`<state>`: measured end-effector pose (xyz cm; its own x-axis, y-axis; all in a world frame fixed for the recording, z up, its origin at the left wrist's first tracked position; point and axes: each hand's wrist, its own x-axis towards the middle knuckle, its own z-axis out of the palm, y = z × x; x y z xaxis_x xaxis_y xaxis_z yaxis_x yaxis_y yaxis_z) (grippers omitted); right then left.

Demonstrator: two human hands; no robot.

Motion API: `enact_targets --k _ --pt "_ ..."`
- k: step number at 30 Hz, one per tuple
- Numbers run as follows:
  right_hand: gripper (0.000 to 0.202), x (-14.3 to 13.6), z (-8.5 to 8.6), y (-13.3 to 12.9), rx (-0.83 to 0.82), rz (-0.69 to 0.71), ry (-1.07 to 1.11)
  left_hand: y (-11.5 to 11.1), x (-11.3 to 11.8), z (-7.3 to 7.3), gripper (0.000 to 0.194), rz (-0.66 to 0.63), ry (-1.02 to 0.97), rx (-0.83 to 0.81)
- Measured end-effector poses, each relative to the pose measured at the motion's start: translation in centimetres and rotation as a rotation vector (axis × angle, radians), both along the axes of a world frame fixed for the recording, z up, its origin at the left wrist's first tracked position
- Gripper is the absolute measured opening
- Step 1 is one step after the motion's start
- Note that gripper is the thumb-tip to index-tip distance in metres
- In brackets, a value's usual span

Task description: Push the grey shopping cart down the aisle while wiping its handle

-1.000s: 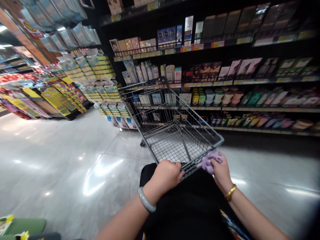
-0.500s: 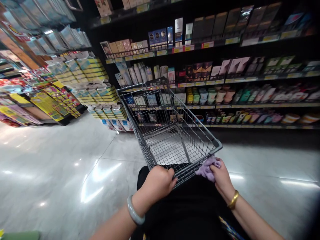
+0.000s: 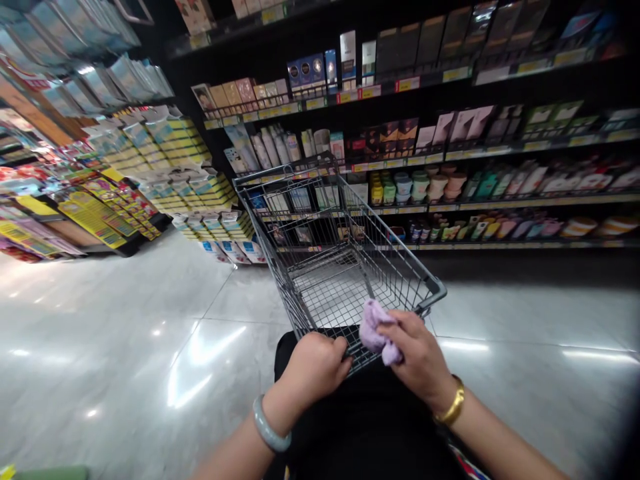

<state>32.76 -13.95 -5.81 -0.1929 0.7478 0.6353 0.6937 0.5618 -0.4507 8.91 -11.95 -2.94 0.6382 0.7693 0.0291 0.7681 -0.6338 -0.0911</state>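
A grey wire shopping cart (image 3: 350, 267) stands in front of me with nothing in its basket. My left hand (image 3: 320, 363), with a pale bangle at the wrist, is closed around the cart's near rim. In the fingers of my right hand (image 3: 415, 353) is a bunched purple cloth (image 3: 375, 330). The cloth is over the near rim, right of my left hand; whether it touches the wire I cannot tell. A gold bracelet circles my right wrist.
Shelves (image 3: 500, 200) of boxes, bottles and tubs run behind the cart. Stacked yellow-striped packs (image 3: 175, 147) stand to the left, with a display stand (image 3: 95, 213) beyond them. A green object (image 3: 50, 472) shows at the bottom left on the shiny floor (image 3: 125, 347).
My right hand has moved left with the purple cloth, from the cart's right near corner toward my left hand. The left hand keeps its grip on the rim.
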Motion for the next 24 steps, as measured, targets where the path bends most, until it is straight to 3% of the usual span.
enact_targets --k 3,5,9,12,19,24 --pt "0.036 1.4 1.0 1.3 -0.187 -0.226 -0.027 -0.2 0.4 0.4 0.026 0.031 0.0 -0.013" --pt "0.035 1.4 1.8 1.4 -0.272 -0.284 -0.07 -0.5 1.0 0.8 0.022 0.06 -0.017 -0.019" --pt "0.029 -1.7 3.7 0.7 -0.353 -0.142 -0.24 -1.9 2.8 0.9 0.013 0.211 -0.108 0.034" --pt "0.027 -3.3 4.8 0.4 -0.415 -0.043 -0.322 -2.8 3.6 0.1 0.012 0.266 -0.212 0.086" --pt "0.024 0.4 6.2 2.2 -0.472 -0.266 -0.504 -3.1 3.0 -1.5 0.032 0.24 -0.296 0.269" --pt "0.022 0.8 6.6 2.4 -0.504 -0.239 -0.548 -3.6 3.0 -1.1 0.03 0.224 -0.326 0.286"
